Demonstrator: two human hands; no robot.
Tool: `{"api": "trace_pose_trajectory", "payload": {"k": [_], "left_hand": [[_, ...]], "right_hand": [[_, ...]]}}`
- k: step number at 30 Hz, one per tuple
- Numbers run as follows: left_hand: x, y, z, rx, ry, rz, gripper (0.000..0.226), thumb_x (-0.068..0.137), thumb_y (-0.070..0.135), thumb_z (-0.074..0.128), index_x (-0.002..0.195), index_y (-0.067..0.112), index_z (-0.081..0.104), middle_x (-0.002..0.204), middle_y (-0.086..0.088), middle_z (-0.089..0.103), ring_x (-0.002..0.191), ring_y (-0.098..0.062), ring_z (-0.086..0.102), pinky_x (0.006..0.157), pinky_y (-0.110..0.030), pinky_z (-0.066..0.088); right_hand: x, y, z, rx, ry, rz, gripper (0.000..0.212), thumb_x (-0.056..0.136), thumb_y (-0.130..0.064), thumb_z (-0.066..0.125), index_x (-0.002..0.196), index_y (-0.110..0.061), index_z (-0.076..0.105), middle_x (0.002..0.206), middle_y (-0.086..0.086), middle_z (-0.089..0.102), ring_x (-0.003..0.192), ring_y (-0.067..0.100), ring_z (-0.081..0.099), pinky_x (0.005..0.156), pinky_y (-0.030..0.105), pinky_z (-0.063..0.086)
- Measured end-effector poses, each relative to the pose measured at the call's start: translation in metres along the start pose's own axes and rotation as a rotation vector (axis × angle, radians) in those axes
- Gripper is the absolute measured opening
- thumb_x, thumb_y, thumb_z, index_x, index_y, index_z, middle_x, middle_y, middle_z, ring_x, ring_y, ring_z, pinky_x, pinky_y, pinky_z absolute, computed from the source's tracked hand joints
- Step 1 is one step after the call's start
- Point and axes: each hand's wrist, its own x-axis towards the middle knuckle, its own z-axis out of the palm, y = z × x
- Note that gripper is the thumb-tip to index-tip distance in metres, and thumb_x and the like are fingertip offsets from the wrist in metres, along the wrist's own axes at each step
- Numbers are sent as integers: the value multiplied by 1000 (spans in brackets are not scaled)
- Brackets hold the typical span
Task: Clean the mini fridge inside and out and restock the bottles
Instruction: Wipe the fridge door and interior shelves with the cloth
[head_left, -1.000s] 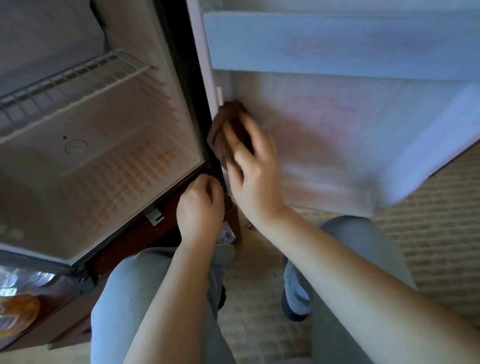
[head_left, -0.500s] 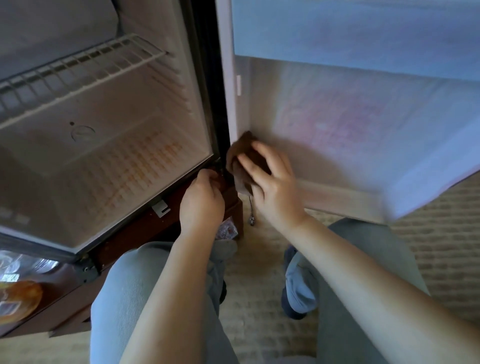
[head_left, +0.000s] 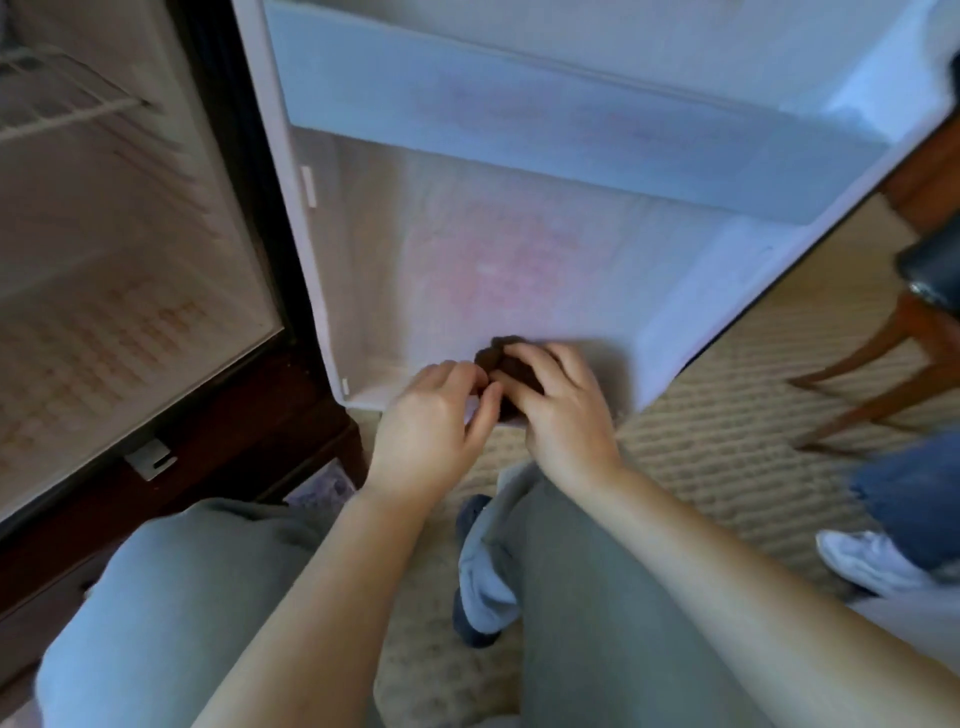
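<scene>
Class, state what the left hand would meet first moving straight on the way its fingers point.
Probably the brown cloth under the right hand, just ahead of the left hand; depth unclear.

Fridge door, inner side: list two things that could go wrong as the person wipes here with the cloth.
1. The brown cloth is bunched small between the left hand and right hand, so it may skip the corners of the lower ledge.
2. The open fridge door hangs near a chair leg; a hard push may knock them together.
</scene>
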Motion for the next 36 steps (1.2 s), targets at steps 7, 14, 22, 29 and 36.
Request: {"api": "trace_pose_trajectory", "payload": {"k": [7,14,22,29,36], "left_hand": [[13,3,43,75,-202,95,39,86,31,48,113,8,64,112,-8,67,105,-28,61,86,-39,51],[9,-15,67,233,-325,120,52,72,22,76,122,15,64,134,-4,58,125,-24,53,105,-45,37],[11,-17,68,297,-429,64,67,98,30,39,153,25,2,160,5,-5,148,-14,-7,110,-28,-17],[12,-12,64,331,-488,24,66,99,30,35,153,24,-1,161,4,-7,147,-15,-9,116,-33,-11],[6,-5,36,185,-423,48,59,98,24,40,152,27,16,160,5,13,147,-14,12,117,-31,-1]], "right_hand": [[10,37,-64,-180,174,70,43,79,2,46,111,-10,72,122,12,63,107,28,44,93,42,46],[34,59,-95,-408,295,81,29,87,-5,57,111,-14,72,123,9,63,107,27,42,85,39,46],[14,74,-55,-362,51,133,43,78,-4,48,113,-12,71,121,10,64,98,26,39,72,41,55],[61,80,-106,-365,394,181,45,84,-1,55,124,-17,64,115,11,61,96,30,44,83,35,42],[32,76,-63,-100,288,299,48,74,5,67,120,-11,67,110,13,63,95,33,48,83,37,48]]}}
